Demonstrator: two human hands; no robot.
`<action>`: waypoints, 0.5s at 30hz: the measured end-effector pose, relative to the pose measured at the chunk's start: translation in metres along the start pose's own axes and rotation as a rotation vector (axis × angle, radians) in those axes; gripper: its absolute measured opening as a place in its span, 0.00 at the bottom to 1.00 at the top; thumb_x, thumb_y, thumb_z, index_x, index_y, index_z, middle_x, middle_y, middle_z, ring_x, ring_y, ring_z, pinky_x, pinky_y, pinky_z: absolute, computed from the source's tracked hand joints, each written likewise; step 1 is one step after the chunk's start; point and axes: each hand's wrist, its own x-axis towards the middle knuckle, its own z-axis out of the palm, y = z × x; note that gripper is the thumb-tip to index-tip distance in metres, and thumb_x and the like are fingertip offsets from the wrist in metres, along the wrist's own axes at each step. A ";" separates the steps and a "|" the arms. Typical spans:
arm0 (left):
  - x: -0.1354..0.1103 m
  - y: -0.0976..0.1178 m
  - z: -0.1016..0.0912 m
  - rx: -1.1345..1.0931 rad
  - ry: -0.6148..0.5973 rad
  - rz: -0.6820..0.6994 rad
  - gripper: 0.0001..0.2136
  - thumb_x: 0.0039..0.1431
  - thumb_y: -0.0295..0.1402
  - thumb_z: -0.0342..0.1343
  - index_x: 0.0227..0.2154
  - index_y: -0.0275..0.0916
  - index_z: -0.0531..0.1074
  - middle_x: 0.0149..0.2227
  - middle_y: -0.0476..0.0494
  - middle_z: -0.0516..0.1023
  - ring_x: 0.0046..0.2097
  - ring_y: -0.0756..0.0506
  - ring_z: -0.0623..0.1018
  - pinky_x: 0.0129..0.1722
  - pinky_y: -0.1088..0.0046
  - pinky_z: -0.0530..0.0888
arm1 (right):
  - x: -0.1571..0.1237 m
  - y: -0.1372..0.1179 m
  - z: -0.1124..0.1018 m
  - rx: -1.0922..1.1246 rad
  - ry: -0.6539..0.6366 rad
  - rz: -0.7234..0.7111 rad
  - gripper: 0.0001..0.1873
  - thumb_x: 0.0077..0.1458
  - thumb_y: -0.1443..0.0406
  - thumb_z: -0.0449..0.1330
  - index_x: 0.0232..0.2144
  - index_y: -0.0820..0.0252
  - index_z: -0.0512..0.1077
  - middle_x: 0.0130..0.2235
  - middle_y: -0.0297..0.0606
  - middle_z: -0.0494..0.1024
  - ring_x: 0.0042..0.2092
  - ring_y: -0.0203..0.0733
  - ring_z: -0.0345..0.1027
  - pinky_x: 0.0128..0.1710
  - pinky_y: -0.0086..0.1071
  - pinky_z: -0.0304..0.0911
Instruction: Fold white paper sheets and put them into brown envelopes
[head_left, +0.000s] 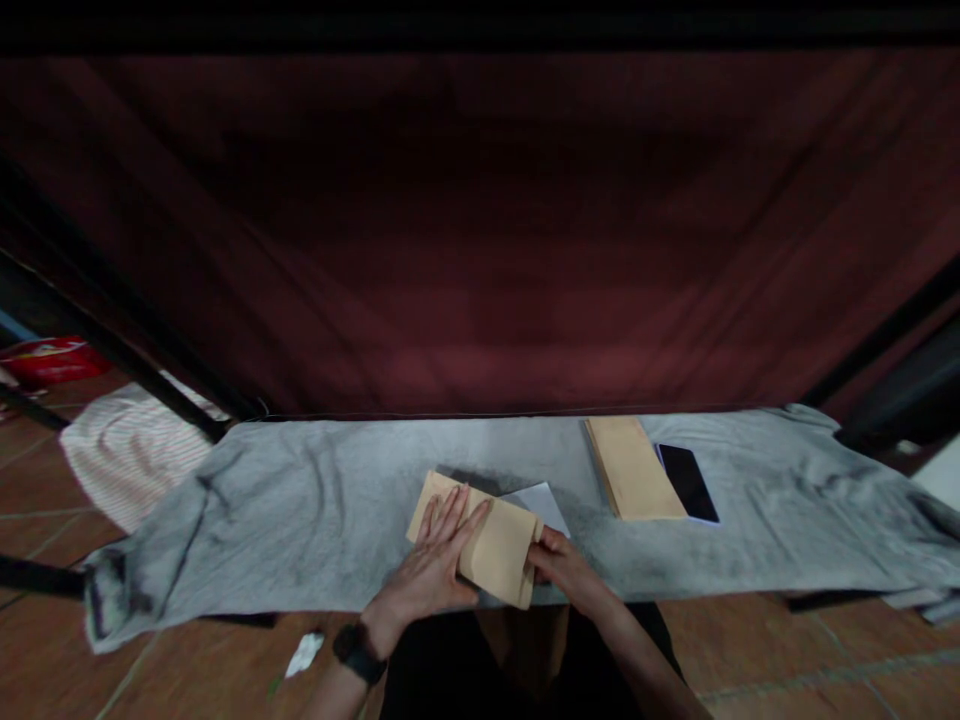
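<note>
A flat brown paper bag (499, 548) lies at a slant on the grey cloth near its front edge. My left hand (442, 545) rests on the bag's left half with the palm down and the fingers spread. At the right end, my right hand (559, 562) has its fingers curled around the bag's edge, partly hidden beneath it. A sheet of white paper (541, 500) sticks out from behind the bag. Farther right there is a stack of similar brown paper bags (636, 470), with a dark-screened phone (688, 482) beside it.
The grey cloth (262, 520) covers a long narrow surface against a dark red fabric panel (480, 250). Black frame bars stand at both sides. On the tiled floor are a striped cloth (139, 450), a red bag (56, 362) and a crumpled white tissue (304, 653).
</note>
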 end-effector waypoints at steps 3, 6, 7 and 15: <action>0.015 -0.005 -0.001 -0.019 -0.056 0.052 0.58 0.42 0.48 0.70 0.71 0.49 0.39 0.74 0.36 0.36 0.72 0.29 0.44 0.68 0.41 0.43 | 0.001 0.003 -0.007 -0.024 0.014 -0.007 0.20 0.51 0.53 0.60 0.45 0.52 0.76 0.37 0.34 0.80 0.35 0.44 0.72 0.37 0.37 0.68; 0.028 -0.006 0.000 -0.042 -0.082 0.104 0.58 0.40 0.50 0.70 0.71 0.48 0.40 0.73 0.35 0.40 0.72 0.29 0.45 0.68 0.40 0.42 | 0.001 0.003 -0.016 -0.030 0.025 -0.027 0.21 0.51 0.54 0.61 0.46 0.51 0.75 0.40 0.34 0.81 0.42 0.46 0.73 0.43 0.39 0.68; 0.031 -0.006 0.000 -0.046 -0.081 0.118 0.58 0.40 0.50 0.70 0.71 0.48 0.41 0.73 0.34 0.41 0.72 0.29 0.46 0.68 0.40 0.42 | 0.001 0.002 -0.019 -0.026 0.022 -0.042 0.21 0.50 0.55 0.61 0.47 0.51 0.75 0.41 0.34 0.81 0.44 0.47 0.73 0.45 0.40 0.68; 0.032 -0.009 0.011 -0.008 0.015 0.107 0.57 0.38 0.48 0.71 0.70 0.49 0.46 0.70 0.35 0.52 0.69 0.26 0.52 0.67 0.41 0.49 | 0.006 -0.002 -0.027 -0.081 0.153 -0.133 0.18 0.50 0.56 0.61 0.44 0.55 0.75 0.43 0.37 0.81 0.46 0.49 0.74 0.49 0.42 0.67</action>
